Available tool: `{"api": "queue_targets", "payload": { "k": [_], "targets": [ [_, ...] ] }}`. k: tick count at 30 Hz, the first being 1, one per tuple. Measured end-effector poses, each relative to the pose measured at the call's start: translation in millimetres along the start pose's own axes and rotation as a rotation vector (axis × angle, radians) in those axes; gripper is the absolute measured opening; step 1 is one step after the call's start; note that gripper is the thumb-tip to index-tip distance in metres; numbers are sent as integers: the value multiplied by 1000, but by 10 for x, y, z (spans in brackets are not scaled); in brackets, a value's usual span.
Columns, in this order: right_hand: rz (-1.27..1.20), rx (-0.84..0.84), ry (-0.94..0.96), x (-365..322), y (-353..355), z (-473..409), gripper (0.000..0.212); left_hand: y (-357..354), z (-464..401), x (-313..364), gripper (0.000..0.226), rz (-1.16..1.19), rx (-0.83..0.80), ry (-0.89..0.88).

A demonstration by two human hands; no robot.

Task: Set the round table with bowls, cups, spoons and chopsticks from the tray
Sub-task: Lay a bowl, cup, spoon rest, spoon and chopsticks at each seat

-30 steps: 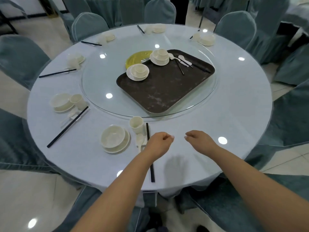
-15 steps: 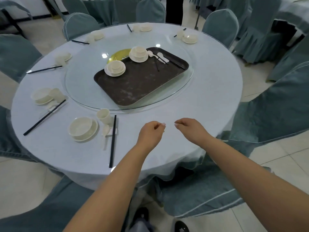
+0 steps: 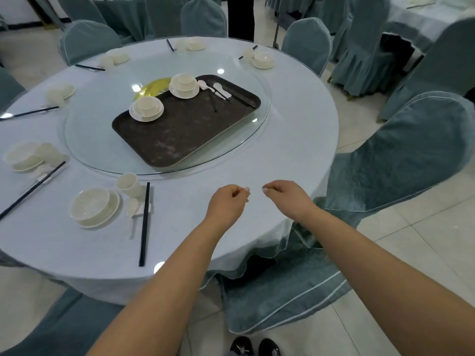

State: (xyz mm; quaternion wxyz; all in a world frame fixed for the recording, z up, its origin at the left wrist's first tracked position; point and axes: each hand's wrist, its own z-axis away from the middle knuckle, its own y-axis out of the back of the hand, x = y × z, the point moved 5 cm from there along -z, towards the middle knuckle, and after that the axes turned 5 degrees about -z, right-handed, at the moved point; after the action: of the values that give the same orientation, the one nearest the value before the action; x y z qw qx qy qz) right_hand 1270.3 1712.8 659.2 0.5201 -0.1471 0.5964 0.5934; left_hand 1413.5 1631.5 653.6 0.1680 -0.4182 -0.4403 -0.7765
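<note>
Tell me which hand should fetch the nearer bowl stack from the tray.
Probably left: the left hand is empty and nearer the bowl stack on the tray; the right hand sits farther right.

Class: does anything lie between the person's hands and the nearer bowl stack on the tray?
Nothing visible does. Between left hand, right hand and the nearer bowl stack lie only tablecloth, glass turntable and bare tray.

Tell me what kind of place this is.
Most likely a restaurant banquet hall: a large clothed round table with a glass turntable, fabric-covered chairs all around it, and more clothed tables behind.
</note>
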Motion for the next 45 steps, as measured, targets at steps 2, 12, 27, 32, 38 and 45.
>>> {"api": "queue_targets", "payload": {
  "k": [2,12,27,32,38,45],
  "targets": [
    [-6,11,-2,11,60,-17,32,-40,-67,57,31,-8,-8,-20],
    [-48,-17,43,243,605,-297,30,-514,-330,565,30,-41,21,-46],
    [-49,-146,120,1200,2511,-1007,30,-2003,-907,1972,22,142,175,68],
    [-82,-177,157,1219,2784,-1169,29,-2075,-1004,2278,23,143,238,53],
    [-79,-193,200,1040,2918,-1369,29,-1984,-1219,2502,24,156,289,14],
    [44,-223,250,825,2966,-1690,30,-1795,-1621,2563,23,229,293,3]
  ]
}}
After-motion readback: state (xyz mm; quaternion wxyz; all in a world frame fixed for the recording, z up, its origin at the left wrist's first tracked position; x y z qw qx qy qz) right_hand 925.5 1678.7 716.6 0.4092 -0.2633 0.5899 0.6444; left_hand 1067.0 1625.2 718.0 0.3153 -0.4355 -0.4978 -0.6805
